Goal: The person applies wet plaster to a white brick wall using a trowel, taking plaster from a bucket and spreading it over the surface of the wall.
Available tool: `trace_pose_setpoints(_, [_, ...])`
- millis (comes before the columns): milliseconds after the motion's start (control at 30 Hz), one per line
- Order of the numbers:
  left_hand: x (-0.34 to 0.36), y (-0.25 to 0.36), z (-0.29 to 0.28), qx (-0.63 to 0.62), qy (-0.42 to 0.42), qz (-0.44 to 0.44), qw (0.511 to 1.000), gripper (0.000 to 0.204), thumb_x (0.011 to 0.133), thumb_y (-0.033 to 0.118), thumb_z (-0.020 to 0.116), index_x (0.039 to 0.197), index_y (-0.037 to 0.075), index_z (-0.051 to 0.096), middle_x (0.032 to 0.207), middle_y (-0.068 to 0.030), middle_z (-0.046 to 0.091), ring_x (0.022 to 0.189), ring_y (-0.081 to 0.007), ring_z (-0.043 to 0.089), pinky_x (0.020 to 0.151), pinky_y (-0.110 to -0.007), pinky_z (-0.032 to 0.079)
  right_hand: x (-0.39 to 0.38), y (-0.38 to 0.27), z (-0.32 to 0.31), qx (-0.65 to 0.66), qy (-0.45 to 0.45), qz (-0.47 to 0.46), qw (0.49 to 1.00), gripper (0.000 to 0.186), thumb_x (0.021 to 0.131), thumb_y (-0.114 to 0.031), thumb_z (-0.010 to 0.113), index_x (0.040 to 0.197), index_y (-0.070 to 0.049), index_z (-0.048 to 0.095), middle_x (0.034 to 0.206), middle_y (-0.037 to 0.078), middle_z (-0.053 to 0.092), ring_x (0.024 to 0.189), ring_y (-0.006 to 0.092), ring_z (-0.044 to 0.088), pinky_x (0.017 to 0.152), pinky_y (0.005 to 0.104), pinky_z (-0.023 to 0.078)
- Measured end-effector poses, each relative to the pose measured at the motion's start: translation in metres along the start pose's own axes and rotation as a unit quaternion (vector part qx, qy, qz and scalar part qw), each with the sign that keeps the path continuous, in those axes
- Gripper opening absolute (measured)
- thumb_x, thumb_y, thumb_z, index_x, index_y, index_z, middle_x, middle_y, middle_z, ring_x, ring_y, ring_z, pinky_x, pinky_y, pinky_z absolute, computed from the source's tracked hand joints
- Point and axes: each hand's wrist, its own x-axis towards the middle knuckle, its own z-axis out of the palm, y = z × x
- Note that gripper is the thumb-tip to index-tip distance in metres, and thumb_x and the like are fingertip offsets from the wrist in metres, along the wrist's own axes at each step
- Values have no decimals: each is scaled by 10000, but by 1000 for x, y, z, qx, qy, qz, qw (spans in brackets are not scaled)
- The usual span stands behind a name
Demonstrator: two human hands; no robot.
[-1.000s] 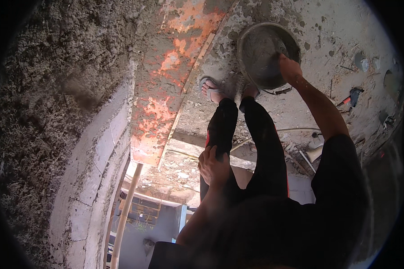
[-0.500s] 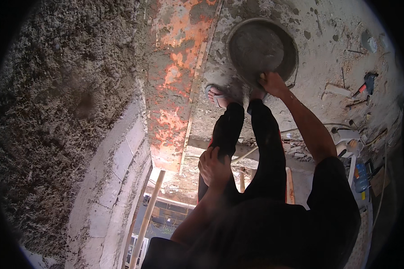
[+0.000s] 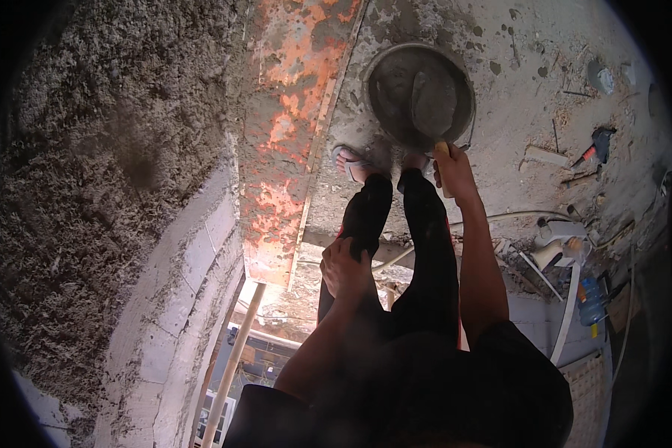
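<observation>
A rough plastered wall (image 3: pixel 89 187), grey and coarsely pitted, fills the left side and curves down to smoother pale blocks (image 3: pixel 179 291) along its lower edge. Just beside it runs a long metal plank (image 3: pixel 291 134), rust-orange and caked with grey mortar smears, with a pale pole (image 3: pixel 231 366) slanting below its near end. The left hand (image 3: pixel 343 269) rests flat on the person's left thigh, fingers curled loosely over the dark trouser leg and holding nothing. Both feet stand in sandals (image 3: pixel 351 160) on a dusty concrete floor (image 3: pixel 515 97) spotted with dried mortar. Just beyond the toes sits a round, shallow mortar pan (image 3: pixel 392 89), dark grey and coated with wet mix. The right hand (image 3: pixel 454 168) is clamped around the wooden handle of a trowel (image 3: pixel 433 104), whose broad blade lies inside the pan, loaded with grey mortar. Further right, scattered debris, a red-handled tool (image 3: pixel 593 145), white pipe pieces (image 3: pixel 560 250) and a blue plastic bottle (image 3: pixel 589 299) lie on the floor.
</observation>
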Motion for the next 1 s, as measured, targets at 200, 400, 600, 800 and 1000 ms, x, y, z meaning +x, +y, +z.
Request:
trace_pose_setpoints(200, [-6,-4,0,-13,-24,-23,999,469,812,284,693,1230,87,615,1243,-93,582,1226,-284,498,1048,-443,396,95,-44,-26,-613,115,-160,765,257,939,-133,511,1093,59,585,908,242,689,891,398,692,741,480,568])
trace_pose_setpoints(400, [-11,-16,0,-98,-17,-50,994,449,821,275,687,1219,79,620,1252,-95,575,1218,-288,505,1035,-442,414,83,-4,4,-791,17,-208,574,222,914,-120,540,1058,15,639,940,159,712,898,284,727,717,369,598])
trace_pose_setpoints(600, [-11,-23,-10,-144,-60,-103,982,467,829,262,690,1246,70,608,1304,-99,558,1250,-291,492,1043,-443,419,10,-115,-16,-865,-33,-212,453,195,890,-96,568,1057,-32,647,929,148,718,873,281,731,707,366,597])
trace_pose_setpoints(800, [-17,-3,-6,-165,-61,-108,978,492,820,263,711,1259,74,596,1309,-91,559,1248,-287,492,1043,-453,412,122,-125,27,-875,-28,-247,416,140,853,-107,668,963,-62,742,933,142,729,898,235,731,719,343,602])
trace_pose_setpoints(1000, [16,56,42,-267,-16,3,963,479,807,242,736,1233,73,599,1215,-92,616,1190,-298,538,1024,-451,409,86,-85,18,-886,-151,-290,330,166,851,-107,641,972,-7,693,989,193,706,913,278,725,741,376,604])
